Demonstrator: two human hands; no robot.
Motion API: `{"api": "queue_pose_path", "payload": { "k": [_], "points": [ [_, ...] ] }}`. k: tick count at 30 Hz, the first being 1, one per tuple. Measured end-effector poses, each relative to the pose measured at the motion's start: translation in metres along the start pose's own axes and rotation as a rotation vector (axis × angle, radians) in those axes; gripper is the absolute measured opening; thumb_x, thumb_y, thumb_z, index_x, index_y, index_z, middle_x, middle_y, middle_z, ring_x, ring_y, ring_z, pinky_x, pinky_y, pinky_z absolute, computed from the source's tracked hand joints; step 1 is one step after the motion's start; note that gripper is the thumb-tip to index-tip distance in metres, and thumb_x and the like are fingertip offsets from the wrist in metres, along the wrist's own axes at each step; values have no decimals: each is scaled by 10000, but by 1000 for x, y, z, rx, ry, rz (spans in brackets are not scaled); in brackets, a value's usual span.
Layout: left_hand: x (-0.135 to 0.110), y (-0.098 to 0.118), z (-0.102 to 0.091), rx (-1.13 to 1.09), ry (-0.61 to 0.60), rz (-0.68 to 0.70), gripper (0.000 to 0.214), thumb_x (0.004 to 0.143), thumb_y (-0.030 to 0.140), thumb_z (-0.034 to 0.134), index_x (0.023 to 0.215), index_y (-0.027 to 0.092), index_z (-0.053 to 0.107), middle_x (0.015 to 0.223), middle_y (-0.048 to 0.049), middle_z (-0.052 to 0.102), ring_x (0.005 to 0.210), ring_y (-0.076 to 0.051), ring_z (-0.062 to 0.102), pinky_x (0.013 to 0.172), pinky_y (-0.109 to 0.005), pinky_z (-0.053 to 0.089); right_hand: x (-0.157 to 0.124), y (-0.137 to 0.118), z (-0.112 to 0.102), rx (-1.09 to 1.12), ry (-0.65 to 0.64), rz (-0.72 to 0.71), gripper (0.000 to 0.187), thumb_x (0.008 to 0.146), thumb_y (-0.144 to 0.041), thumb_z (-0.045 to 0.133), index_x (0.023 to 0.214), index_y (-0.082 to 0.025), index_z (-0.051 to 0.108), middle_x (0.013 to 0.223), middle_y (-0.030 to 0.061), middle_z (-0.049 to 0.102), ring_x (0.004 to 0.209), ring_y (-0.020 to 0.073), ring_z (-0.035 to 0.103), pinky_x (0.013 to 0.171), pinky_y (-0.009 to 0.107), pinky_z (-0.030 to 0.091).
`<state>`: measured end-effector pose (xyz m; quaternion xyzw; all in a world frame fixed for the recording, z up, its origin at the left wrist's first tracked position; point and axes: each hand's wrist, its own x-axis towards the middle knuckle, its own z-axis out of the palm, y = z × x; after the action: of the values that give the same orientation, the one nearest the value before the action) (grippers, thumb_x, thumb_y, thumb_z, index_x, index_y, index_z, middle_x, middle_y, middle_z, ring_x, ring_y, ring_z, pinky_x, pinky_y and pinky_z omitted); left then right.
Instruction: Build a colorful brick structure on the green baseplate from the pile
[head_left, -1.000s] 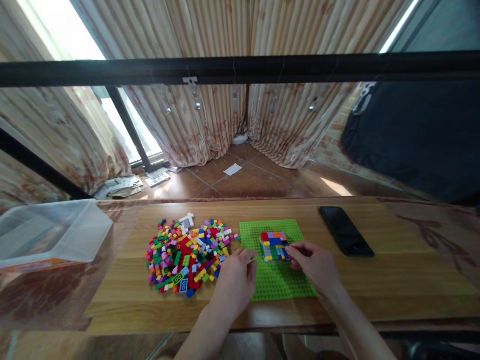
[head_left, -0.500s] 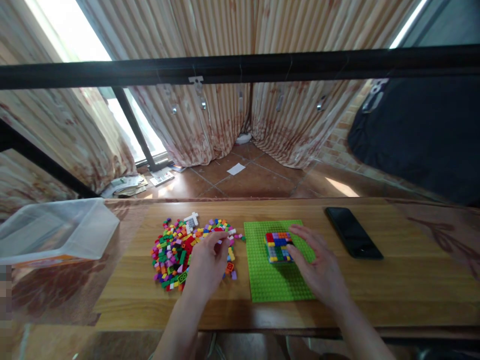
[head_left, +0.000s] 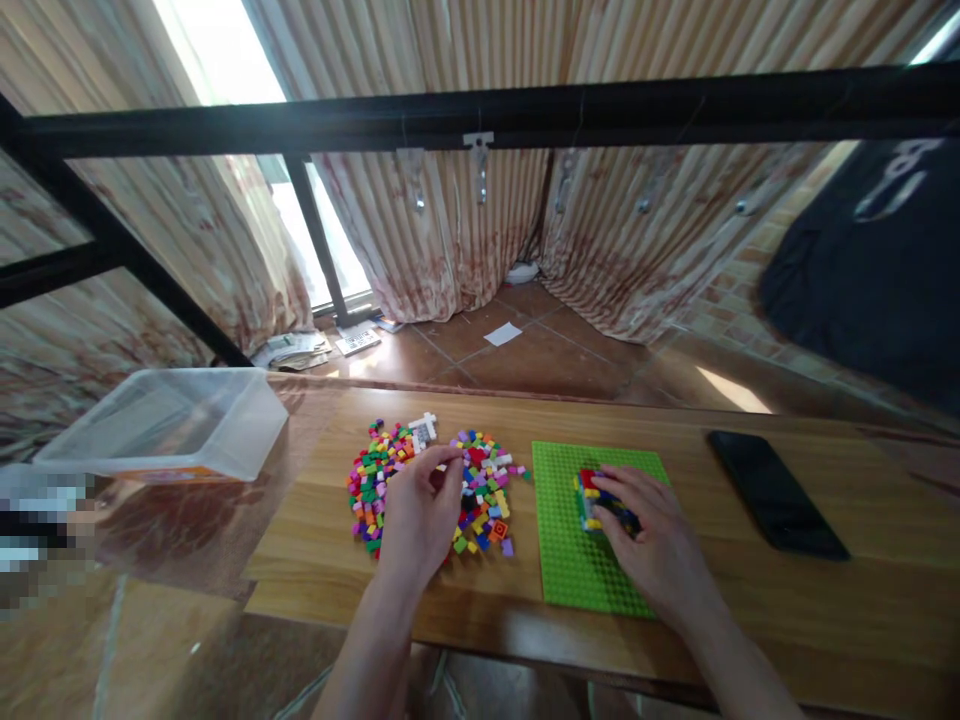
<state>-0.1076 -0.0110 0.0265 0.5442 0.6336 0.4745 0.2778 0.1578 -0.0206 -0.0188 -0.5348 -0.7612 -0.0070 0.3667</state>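
A heap of small coloured bricks (head_left: 480,490) lies on the wooden table (head_left: 750,600). My left hand (head_left: 412,515) rests on the heap, thumb and forefinger pinched together at its far side; what they hold is too small to make out. To the right lies a green baseplate (head_left: 562,560) with a multicoloured brick block (head_left: 587,490) on it. My right hand (head_left: 660,545) covers most of that block, its fingers curled over the top and sides.
A clear plastic bin (head_left: 172,425) stands at the table's far left. A black phone (head_left: 776,492) lies to the right of the baseplate. A black metal bar (head_left: 480,115) crosses the view above, with curtains (head_left: 450,230) and a tiled floor behind.
My left hand moved from the baseplate's edge onto the brick heap and pinched its fingers. My right hand went from spread beside the block to curled over it. The view shifted left.
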Motion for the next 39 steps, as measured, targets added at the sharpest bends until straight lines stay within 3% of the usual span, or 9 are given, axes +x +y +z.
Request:
{"api": "queue_pose_path", "payload": {
  "k": [3, 5, 8, 12, 17, 23, 28, 33, 39],
  "points": [
    [1, 1, -3, 5, 41, -5, 203, 810, 292, 588, 905, 189, 736, 757, -26, 718, 634, -135, 615, 566, -213, 441, 4, -24, 0, 52, 95, -54, 198, 873, -191, 563, 1045, -238, 648, 1068, 48, 689, 1078, 237, 573, 980, 478, 428],
    [1, 1, -4, -12, 49, -9, 203, 810, 291, 587, 896, 185, 738, 751, -25, 716, 630, -132, 611, 568, -213, 441, 5, -44, 4, 151, 93, -68, 181, 872, -153, 564, 1010, -238, 643, 995, 33, 697, 998, 205, 600, 937, 420, 458],
    [1, -1, -5, -34, 39, -22, 204, 813, 293, 583, 893, 184, 736, 747, -19, 715, 619, -125, 603, 575, -212, 445, 2, -69, 16, 243, -53, -41, 140, 889, -166, 548, 978, -226, 638, 934, 33, 696, 902, 183, 615, 829, 349, 493],
    [1, -2, -9, -58, 51, -63, 200, 807, 300, 597, 905, 189, 731, 747, -11, 711, 612, -120, 605, 591, -214, 468, -7, -87, 32, 233, -236, 57, 136, 884, -217, 554, 996, -220, 632, 957, 47, 691, 908, 204, 613, 811, 356, 492],
    [3, 0, -13, -137, 91, -102, 185, 796, 267, 592, 873, 176, 733, 775, -15, 718, 672, -134, 646, 663, -234, 521, -13, -90, 39, 185, -326, 100, 215, 859, -268, 586, 1067, -220, 609, 1027, 64, 679, 945, 242, 598, 838, 401, 480],
    [2, -3, -14, -118, 84, -83, 196, 798, 274, 599, 901, 180, 737, 789, -17, 722, 677, -134, 647, 645, -227, 516, -1, -86, 47, 195, -236, 196, 216, 886, -225, 513, 1074, -182, 609, 1030, 86, 670, 984, 232, 593, 875, 389, 472],
    [2, 0, -15, -139, 64, -109, 188, 795, 261, 598, 879, 164, 735, 755, -18, 716, 634, -127, 634, 598, -216, 505, 9, -87, 60, 178, -284, 207, 281, 857, -176, 503, 1115, -175, 615, 1041, 84, 672, 987, 237, 593, 886, 390, 467],
    [2, -1, -16, -150, 51, -106, 198, 784, 290, 616, 883, 165, 733, 815, -28, 730, 691, -142, 655, 673, -241, 530, 13, -92, 66, 151, -284, 171, 348, 837, -140, 488, 1157, -208, 608, 1060, 82, 674, 1002, 241, 588, 895, 398, 460],
    [1, -1, -16, -115, 27, -118, 201, 769, 302, 628, 881, 171, 731, 722, -11, 708, 596, -129, 622, 562, -216, 488, 15, -97, 68, 195, -243, 228, 332, 819, -114, 495, 1102, -220, 632, 982, 61, 675, 925, 218, 612, 851, 359, 483]
  ]
}}
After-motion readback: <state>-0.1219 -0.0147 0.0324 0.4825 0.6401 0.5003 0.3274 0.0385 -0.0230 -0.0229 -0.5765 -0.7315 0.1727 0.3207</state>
